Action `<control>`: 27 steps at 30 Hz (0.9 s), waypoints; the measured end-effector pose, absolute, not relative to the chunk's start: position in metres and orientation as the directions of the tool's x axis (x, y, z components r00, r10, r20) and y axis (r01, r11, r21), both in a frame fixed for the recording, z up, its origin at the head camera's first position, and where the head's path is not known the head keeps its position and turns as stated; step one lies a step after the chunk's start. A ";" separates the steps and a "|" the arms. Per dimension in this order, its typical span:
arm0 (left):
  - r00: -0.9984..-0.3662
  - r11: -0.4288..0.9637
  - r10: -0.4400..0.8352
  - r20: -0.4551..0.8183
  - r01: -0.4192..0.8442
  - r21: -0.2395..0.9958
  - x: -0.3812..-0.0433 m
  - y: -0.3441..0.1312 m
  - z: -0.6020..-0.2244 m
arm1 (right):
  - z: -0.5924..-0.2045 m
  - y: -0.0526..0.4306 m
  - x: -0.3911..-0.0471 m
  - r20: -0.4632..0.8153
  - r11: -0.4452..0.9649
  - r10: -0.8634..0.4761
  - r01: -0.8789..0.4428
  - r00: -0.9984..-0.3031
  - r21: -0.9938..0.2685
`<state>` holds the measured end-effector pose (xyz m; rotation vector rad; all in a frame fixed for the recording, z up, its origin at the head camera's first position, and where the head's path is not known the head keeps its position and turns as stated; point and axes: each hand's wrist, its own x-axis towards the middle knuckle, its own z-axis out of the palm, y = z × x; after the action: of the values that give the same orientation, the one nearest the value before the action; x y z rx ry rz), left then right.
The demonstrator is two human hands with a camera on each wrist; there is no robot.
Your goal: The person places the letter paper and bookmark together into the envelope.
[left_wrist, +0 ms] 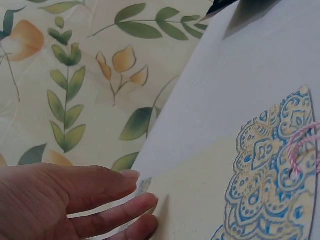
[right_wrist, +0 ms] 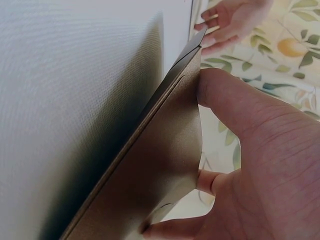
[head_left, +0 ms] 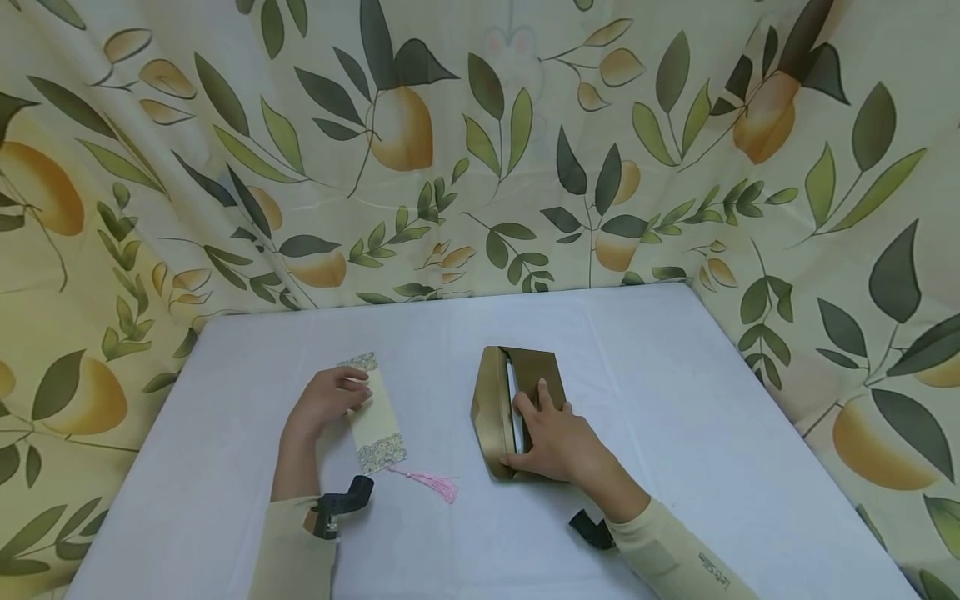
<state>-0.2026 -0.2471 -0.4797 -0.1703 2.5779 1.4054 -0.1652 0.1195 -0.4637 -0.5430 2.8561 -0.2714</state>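
A cream bookmark [head_left: 377, 417] with blue-and-gold patterned ends and a pink tassel [head_left: 435, 484] lies at the left of the table. My left hand [head_left: 331, 398] is over its upper left part, fingers slightly bent, nothing gripped between them. In the left wrist view, the fingertips [left_wrist: 150, 202] of this hand overlap the bookmark's plain middle. My right hand [head_left: 558, 437] grips a gold-brown envelope [head_left: 491, 417], its thumb at the near edge and its fingers spread over the body. The flap is folded out to the left, and a white strip [head_left: 515, 408] shows along the mouth.
A white cloth [head_left: 450, 550] covers the table. Behind and beside it hangs a curtain [head_left: 480, 225] printed with fruit and leaves. Black wrist cameras [head_left: 343, 504] sit on both of my sleeves.
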 end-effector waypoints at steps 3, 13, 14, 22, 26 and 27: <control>-0.970 0.534 -0.027 -0.243 -0.220 0.816 -0.202 -0.249 -0.479 | -0.464 0.119 -0.165 -0.186 0.916 -0.378 -0.336 -0.907 -0.220; -0.966 0.630 -0.092 -0.240 -0.243 0.737 -0.203 -0.250 -0.478 | -0.462 0.119 -0.165 -0.184 0.917 -0.376 -0.336 -0.908 -0.216; -0.967 0.635 -0.092 -0.236 -0.239 0.734 -0.204 -0.248 -0.479 | -0.462 0.119 -0.164 -0.183 0.917 -0.376 -0.336 -0.908 -0.216; -0.960 0.683 -0.123 -0.251 -0.266 0.680 -0.204 -0.228 -0.479 | -0.461 0.119 -0.164 -0.174 0.914 -0.382 -0.343 -0.907 -0.219; -0.956 0.697 -0.168 -0.242 -0.289 0.656 -0.202 -0.220 -0.479 | -0.461 0.119 -0.164 -0.176 0.914 -0.382 -0.343 -0.907 -0.217; -0.954 0.698 -0.179 -0.241 -0.296 0.652 -0.201 -0.219 -0.479 | -0.461 0.119 -0.164 -0.177 0.914 -0.382 -0.343 -0.907 -0.218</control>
<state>-0.2015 -0.2192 -0.4787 -0.3870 2.7462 1.0952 -0.1638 0.1191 -0.4612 -0.5485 2.8601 -0.2684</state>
